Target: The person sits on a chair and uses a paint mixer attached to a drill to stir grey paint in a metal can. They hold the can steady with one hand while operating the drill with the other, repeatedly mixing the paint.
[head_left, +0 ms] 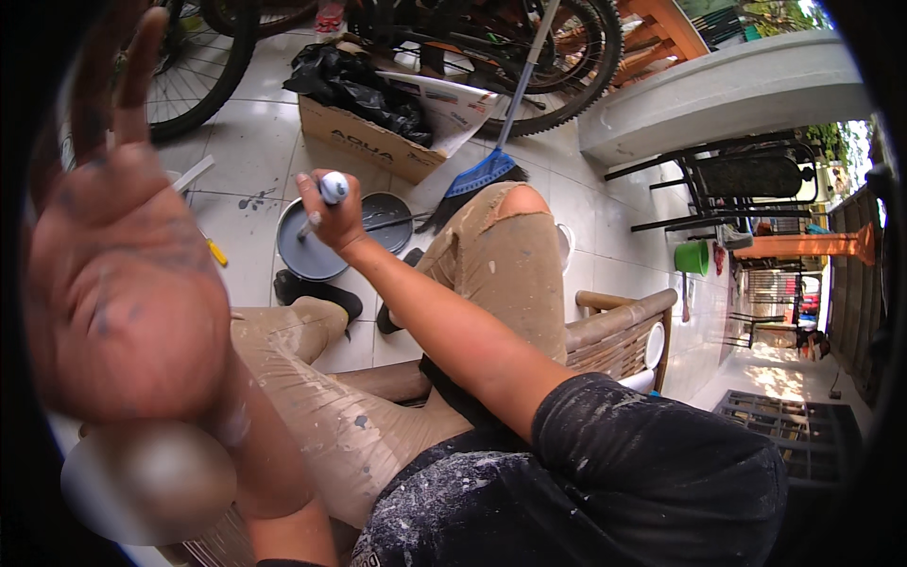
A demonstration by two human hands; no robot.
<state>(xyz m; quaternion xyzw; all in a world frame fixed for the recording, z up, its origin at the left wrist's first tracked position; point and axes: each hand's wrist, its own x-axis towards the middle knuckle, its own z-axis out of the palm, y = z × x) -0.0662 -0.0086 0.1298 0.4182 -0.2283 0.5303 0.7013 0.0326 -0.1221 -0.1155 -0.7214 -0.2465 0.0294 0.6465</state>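
My left hand (132, 274) is raised close on the left, palm showing, with its fingers stretched upward and dark smudges on the skin. It holds nothing. My right hand (333, 215) is closed around a white-handled paintbrush (333, 187), smeared with grey. Its lower end points down over a round pail of grey paint (316, 255); the bristles cannot be made out. Touching the pail on its right is a dark round lid (389, 210) coated with grey, with a thin stick across it.
Beyond the pail stand a cardboard box (364, 151) with black plastic bags and a blue broom (487, 175). Bicycles (557, 66) line the back. A yellow-handled tool (217, 251) lies on the tiles. Rightward are a bamboo bench (619, 326), green bucket (692, 257) and black chair (746, 178).
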